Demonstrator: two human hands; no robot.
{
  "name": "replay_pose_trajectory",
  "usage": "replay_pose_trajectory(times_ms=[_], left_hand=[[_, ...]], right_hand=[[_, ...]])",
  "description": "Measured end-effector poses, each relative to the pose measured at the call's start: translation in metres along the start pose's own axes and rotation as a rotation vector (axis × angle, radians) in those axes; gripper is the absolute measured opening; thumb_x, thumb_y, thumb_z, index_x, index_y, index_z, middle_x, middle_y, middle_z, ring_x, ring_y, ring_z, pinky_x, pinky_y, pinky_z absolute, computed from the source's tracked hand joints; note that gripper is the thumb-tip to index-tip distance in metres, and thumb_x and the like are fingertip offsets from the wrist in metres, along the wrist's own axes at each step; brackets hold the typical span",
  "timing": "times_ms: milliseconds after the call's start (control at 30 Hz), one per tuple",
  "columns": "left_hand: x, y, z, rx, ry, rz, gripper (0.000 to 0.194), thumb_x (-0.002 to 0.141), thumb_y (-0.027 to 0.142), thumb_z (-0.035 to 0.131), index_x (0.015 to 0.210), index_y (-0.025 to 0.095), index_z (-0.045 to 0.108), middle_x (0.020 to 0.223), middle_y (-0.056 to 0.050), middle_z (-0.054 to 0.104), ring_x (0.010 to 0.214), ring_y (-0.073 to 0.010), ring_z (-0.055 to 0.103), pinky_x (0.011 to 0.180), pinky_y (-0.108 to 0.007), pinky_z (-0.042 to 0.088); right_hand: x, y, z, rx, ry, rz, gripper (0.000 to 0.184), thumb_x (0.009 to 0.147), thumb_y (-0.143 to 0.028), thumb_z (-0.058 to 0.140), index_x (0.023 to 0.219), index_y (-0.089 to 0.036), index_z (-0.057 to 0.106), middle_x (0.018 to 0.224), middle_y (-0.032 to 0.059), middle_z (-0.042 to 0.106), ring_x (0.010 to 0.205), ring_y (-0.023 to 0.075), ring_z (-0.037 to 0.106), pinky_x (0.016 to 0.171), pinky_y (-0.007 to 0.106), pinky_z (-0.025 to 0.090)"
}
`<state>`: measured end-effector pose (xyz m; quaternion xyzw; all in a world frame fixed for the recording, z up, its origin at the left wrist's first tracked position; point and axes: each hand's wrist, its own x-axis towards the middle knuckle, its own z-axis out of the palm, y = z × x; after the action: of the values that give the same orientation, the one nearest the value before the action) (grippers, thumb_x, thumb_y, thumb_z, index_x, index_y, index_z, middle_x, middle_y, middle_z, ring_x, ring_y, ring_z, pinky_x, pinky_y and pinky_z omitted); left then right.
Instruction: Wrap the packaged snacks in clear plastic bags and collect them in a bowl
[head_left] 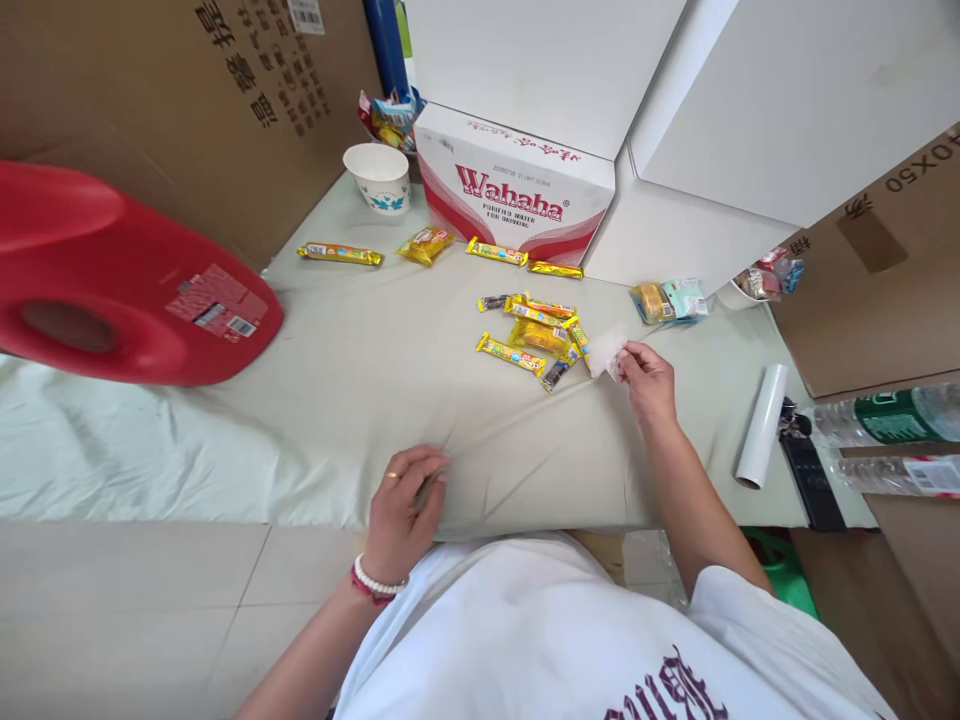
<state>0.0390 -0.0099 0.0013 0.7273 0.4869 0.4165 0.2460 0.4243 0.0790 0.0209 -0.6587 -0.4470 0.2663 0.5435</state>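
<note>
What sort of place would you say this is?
Perhaps a storage or stock room fitted with a work table: cardboard boxes and a Wahaha water carton stand around a cloth-covered table.

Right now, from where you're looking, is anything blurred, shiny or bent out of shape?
In the head view, the white scrap in the right hand looks hazy, its edges hard to trace; the red jug looks stretched at the left edge, probably by a wide lens; shadows are soft; the big lettering on the water box reads clearly.
</note>
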Motion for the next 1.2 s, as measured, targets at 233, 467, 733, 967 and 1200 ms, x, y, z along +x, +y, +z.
replay_pose_trajectory(times_ms=[233, 467, 733, 967, 1200], left_hand=[[0.056, 0.049, 0.055, -0.367, -0.150, -0.109, 0.018, 0.096, 0.024, 0.055, 0.097, 0.020, 0.073, 0.086, -0.003, 0.064, 0.072, -0.0131, 0.057, 0.066, -0.026, 0.046], [0.083, 0.069, 0.121, -0.586, -0.298, -0.185, 0.025, 0.094, 0.027, 0.056, 0.110, 0.020, 0.075, 0.102, -0.006, 0.067, 0.073, -0.0126, 0.059, 0.065, -0.026, 0.049], [0.115, 0.058, 0.160, -0.319, -0.191, -0.265, 0.027, 0.084, 0.015, 0.064, 0.109, 0.013, 0.074, 0.124, -0.016, 0.064, 0.108, -0.0248, 0.062, 0.090, -0.038, 0.054], [0.100, 0.082, 0.138, -0.657, -0.272, -0.278, 0.028, 0.086, 0.045, 0.072, 0.094, 0.017, 0.070, 0.083, -0.001, 0.064, 0.063, -0.0094, 0.048, 0.062, -0.024, 0.043], [0.090, 0.066, 0.133, -0.949, -0.276, -0.563, 0.044, 0.070, 0.055, 0.083, 0.084, 0.016, 0.068, 0.067, 0.004, 0.057, 0.056, -0.0072, 0.043, 0.055, -0.023, 0.035]], right_hand=[[-0.048, 0.001, 0.010, -0.456, 0.159, -0.282, 0.024, 0.090, -0.037, 0.059, 0.096, -0.024, 0.078, 0.095, 0.0068, 0.065, 0.091, 0.0229, 0.059, 0.087, 0.041, 0.051], [-0.072, 0.003, 0.009, -0.514, 0.235, -0.376, 0.025, 0.097, -0.034, 0.054, 0.104, -0.027, 0.076, 0.100, 0.0086, 0.069, 0.095, 0.0244, 0.063, 0.088, 0.042, 0.052], [-0.079, 0.011, 0.014, -0.389, 0.275, -0.309, 0.026, 0.096, -0.040, 0.055, 0.101, -0.026, 0.077, 0.099, 0.0087, 0.070, 0.091, 0.0240, 0.066, 0.084, 0.042, 0.055], [-0.099, -0.006, 0.016, -0.381, 0.093, -0.385, 0.021, 0.095, -0.037, 0.058, 0.100, -0.032, 0.078, 0.098, 0.0075, 0.072, 0.091, 0.0253, 0.065, 0.085, 0.045, 0.054], [-0.113, -0.012, 0.023, -0.126, 0.076, -0.197, 0.018, 0.092, -0.041, 0.062, 0.098, -0.031, 0.077, 0.098, 0.0060, 0.069, 0.091, 0.0239, 0.065, 0.080, 0.039, 0.053]])
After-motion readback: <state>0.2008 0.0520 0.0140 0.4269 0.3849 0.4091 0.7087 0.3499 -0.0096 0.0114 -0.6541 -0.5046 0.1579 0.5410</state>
